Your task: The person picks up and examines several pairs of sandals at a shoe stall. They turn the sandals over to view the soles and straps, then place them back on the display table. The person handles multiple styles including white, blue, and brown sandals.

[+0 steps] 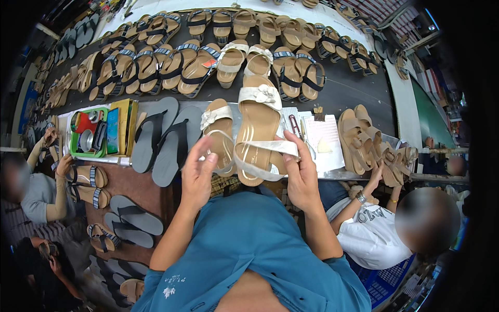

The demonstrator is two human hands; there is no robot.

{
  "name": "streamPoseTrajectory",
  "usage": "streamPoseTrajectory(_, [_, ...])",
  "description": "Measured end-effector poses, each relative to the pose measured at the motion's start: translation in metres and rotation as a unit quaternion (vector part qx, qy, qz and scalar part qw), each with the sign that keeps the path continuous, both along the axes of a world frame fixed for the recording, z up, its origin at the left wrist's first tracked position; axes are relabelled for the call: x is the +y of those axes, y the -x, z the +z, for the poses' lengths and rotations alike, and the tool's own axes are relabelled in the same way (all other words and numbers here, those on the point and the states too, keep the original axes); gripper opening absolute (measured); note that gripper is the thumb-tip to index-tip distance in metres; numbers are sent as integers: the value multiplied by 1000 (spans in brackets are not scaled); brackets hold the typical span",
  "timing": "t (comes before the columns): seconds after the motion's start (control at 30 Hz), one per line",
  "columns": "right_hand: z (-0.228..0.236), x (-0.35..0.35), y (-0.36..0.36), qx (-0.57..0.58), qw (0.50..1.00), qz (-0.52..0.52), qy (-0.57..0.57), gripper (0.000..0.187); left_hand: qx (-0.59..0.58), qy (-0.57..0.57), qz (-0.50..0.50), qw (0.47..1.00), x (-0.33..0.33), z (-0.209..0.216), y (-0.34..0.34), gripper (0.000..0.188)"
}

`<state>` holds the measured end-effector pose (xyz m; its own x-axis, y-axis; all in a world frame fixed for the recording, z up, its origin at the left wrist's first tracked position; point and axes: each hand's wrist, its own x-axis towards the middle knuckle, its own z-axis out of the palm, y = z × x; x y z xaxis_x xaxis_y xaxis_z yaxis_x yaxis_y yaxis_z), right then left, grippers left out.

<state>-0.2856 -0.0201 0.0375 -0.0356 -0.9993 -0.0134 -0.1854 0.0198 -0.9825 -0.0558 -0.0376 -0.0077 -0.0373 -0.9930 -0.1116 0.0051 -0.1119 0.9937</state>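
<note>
In front of me is a pair of sandals with tan footbeds and white straps; flowers decorate the front straps. My right hand (300, 177) is pinching the end of the ankle strap on the right white sandal (257, 119), and that strap loops out over the heel. My left hand (199, 169) closes on the ankle-strap side of the left white sandal (219, 138), with the thumb near the strap's end. Both sandals point away from me, soles down, the right one overlapping nearer the camera. The undersides of both are hidden.
Large grey flip-flops (167, 143) lie left, beside a green tray (89, 134) of small items. Paper sheets (325, 138) and tan sandals (357, 139) are right. Several sandal rows cover the dark conveyor (358, 89). Co-workers sit at left (44, 195) and right (371, 229), handling sandals.
</note>
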Motion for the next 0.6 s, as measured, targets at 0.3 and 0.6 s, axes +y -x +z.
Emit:
streamPoseTrajectory(0.3, [7,-4,-26,-49,997,54,-23,62,190,-48,-45,980,5,53,7,52])
streamPoseTrajectory(0.6, [5,-3,-28,-133,987,76,-47,63,129,-23,-47,990,14,68,3,56])
